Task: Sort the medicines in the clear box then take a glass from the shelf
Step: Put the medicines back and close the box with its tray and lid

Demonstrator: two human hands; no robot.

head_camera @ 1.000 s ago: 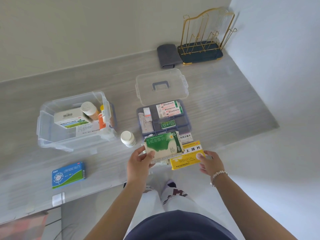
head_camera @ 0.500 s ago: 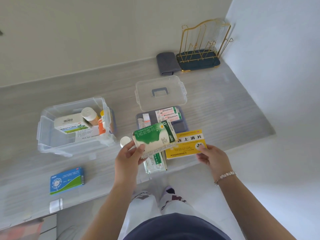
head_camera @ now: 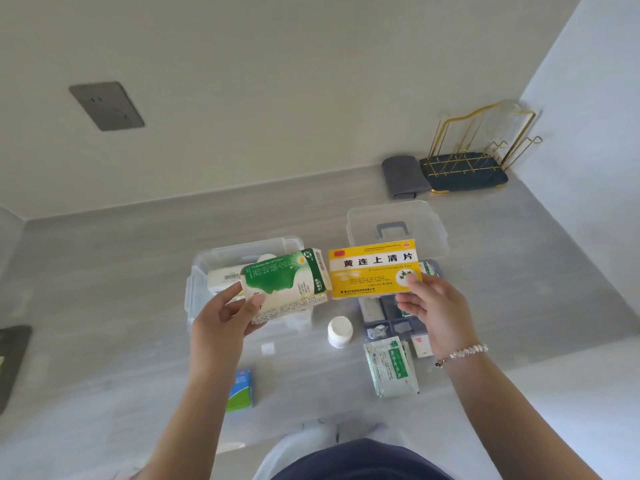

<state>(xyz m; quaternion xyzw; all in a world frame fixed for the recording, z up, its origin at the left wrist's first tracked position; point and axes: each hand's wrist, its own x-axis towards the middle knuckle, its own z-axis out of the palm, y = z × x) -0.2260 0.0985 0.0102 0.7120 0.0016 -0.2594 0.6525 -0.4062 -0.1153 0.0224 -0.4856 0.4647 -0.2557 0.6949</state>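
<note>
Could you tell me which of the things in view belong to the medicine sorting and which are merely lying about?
Belonging to the job:
green and white box in the left hand
yellow box in the right hand
clear box
divided tray
white bottle
sachet
blue and green box

Lying about:
grey cloth
gold wire rack
wall socket

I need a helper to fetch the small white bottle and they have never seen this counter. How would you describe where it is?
Find the grey counter and the clear box on it. To the right of that box, left of the grey divided tray, the white bottle stands alone on the counter. It is the only round, capped thing outside a container; its neighbours are flat packets and cartons.
</note>
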